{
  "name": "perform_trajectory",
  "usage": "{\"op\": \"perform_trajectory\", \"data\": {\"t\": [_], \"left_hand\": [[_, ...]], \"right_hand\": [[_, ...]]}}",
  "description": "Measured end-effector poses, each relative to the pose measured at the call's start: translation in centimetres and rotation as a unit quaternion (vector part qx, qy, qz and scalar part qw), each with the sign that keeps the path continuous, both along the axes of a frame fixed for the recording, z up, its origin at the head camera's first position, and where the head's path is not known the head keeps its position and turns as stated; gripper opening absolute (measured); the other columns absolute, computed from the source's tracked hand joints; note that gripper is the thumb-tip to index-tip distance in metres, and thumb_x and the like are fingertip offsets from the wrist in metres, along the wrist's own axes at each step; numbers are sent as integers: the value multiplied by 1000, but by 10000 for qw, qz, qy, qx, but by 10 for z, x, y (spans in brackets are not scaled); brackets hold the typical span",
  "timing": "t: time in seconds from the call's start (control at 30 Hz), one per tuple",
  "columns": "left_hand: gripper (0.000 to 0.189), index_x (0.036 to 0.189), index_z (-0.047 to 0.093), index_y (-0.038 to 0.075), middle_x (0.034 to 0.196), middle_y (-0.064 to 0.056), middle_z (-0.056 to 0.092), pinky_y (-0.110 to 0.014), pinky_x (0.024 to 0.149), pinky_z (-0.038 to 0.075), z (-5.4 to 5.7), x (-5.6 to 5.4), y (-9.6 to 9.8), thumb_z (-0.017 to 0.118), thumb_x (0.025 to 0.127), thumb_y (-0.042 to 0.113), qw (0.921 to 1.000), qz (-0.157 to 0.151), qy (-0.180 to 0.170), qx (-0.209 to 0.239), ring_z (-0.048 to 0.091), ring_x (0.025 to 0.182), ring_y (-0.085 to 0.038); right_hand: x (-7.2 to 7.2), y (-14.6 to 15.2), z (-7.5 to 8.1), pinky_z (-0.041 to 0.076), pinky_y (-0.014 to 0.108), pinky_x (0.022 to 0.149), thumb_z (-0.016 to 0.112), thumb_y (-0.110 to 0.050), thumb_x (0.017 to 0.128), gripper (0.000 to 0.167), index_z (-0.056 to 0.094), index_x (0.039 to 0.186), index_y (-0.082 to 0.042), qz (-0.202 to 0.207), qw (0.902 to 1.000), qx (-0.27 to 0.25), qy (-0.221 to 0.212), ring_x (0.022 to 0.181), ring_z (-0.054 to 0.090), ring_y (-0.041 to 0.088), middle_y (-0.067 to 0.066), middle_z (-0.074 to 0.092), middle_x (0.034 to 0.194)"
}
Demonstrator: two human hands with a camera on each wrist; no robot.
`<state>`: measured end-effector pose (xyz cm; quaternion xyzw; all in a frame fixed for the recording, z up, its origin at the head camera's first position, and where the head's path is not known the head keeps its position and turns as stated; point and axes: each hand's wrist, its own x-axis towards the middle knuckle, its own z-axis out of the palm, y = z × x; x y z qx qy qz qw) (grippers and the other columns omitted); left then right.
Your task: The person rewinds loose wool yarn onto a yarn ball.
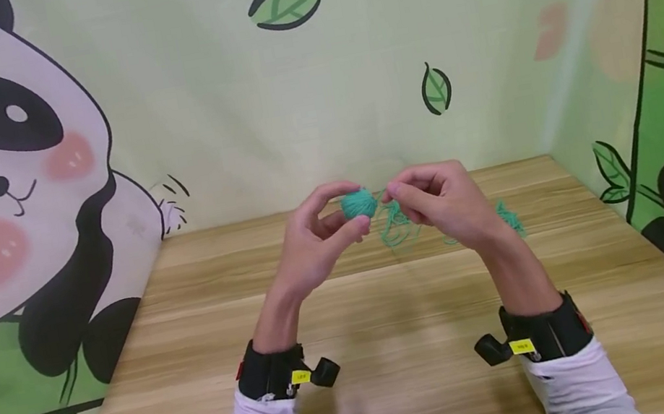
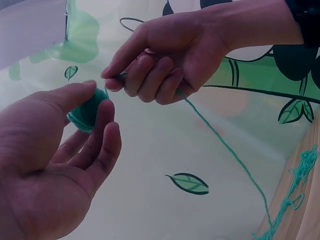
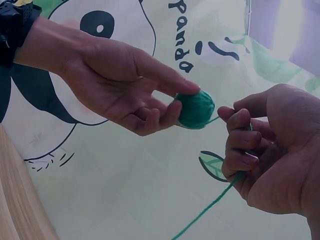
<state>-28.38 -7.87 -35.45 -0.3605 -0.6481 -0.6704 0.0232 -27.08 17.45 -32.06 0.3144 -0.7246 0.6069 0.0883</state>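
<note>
A small teal ball of yarn [image 1: 359, 204] is pinched between the thumb and fingers of my left hand [image 1: 318, 233], raised over the table. Close on its right, my right hand [image 1: 440, 203] pinches the yarn strand [image 3: 214, 120] between thumb and index finger. The strand runs from the ball through the curled fingers of the right hand and leaves below the palm. In the left wrist view it slants down to a loose heap of yarn [image 2: 303, 167] on the table.
The wood-grain table [image 1: 381, 345] spreads beneath both hands. Loose teal yarn [image 1: 397, 225] lies behind and between the hands, with another tangle [image 1: 510, 218] beyond the right wrist. A panda-printed backdrop [image 1: 210, 110] stands along the table's back and sides.
</note>
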Motion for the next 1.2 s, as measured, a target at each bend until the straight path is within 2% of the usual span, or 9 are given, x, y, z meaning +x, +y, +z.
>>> {"op": "perform_trajectory", "data": {"t": [0.1,0.2,0.3,0.4,0.5,0.7,1.03,1.2], "left_hand": [[43,147,62,2,120,-2,76,-29,91,69,1,4,4,76,106,1,9998,-169,121,-53,81,100,-16],[41,148,61,0,125,-1,75,-31,93,70,0,5,7,71,108,0,9994,-249,205,-83,81,102,-16],[37,147,61,-3,135,-10,70,-36,95,71,-1,4,9,65,110,-2,9995,-234,206,-77,81,107,-22],[35,146,61,-5,144,-21,65,-47,98,72,-1,4,10,65,111,-4,9995,-191,227,-135,82,112,-36],[37,145,60,-3,146,-25,67,-50,99,72,0,5,11,68,109,-5,9986,-41,410,-341,80,117,-44],[47,149,63,-1,139,-21,74,-40,103,68,0,4,13,77,104,-3,9902,459,1061,-784,74,134,-35],[42,133,75,-1,127,-18,82,-36,97,72,-1,7,13,87,93,-3,9834,731,1462,-789,83,110,-30],[42,131,76,-2,126,-19,81,-35,97,72,-3,7,12,88,91,-6,9822,803,1538,-723,84,109,-30]], "right_hand": [[1,-1,1,23,31,45,62,-11,114,26,80,103,3,-105,9999,-71,-52,52,32,17,-1,54,65],[3,-1,2,26,28,45,62,-10,114,26,79,103,6,-272,9995,-131,-63,52,35,16,-1,55,65],[4,-1,2,30,27,47,62,-9,113,26,80,103,6,-425,9990,-155,-24,54,38,15,-1,55,65],[5,-1,3,31,26,47,63,-9,113,24,80,103,5,-516,9985,-171,70,54,39,15,-1,55,65],[6,-1,3,32,26,47,62,-8,114,24,81,103,3,-542,9983,-157,146,54,39,15,-1,55,65],[8,-1,4,33,27,47,62,-7,113,24,81,103,3,-604,9977,-56,314,54,40,14,-1,55,65],[11,-2,4,37,26,47,63,-3,112,20,80,103,5,-517,9963,176,659,57,47,15,-1,58,68],[15,-4,2,36,27,48,63,-3,111,20,81,104,2,-400,9965,283,675,57,47,15,0,58,69]]}}
